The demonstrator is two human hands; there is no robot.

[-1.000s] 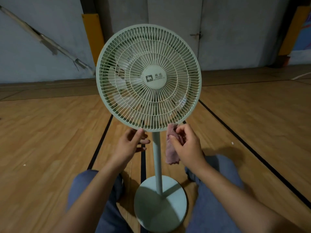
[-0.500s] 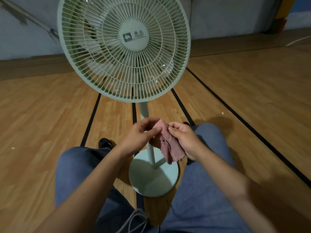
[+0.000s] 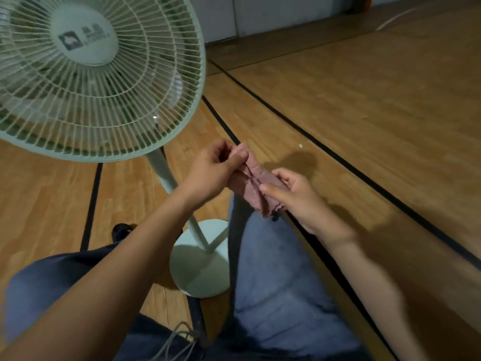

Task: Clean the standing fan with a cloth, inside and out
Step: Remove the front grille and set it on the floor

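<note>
A pale green standing fan [image 3: 86,82] fills the upper left, its round grille facing me; its pole runs down to a round base [image 3: 200,267] between my knees. A small pink cloth [image 3: 256,188] is stretched between both hands, to the right of the pole and below the grille. My left hand [image 3: 210,173] pinches the cloth's upper end with thumb and fingers. My right hand [image 3: 299,196] holds its lower end, thumb on top. Neither hand touches the fan.
I sit on a wooden floor [image 3: 364,105] marked with black lines, my legs in blue trousers [image 3: 281,282] on either side of the fan base. A grey wall [image 3: 273,14] stands at the back. A white cord [image 3: 395,16] lies far right.
Both hands left the grille's lower rim and came down together. My left hand took hold of the cloth, which is now pulled out between the hands. The view swung down and right.
</note>
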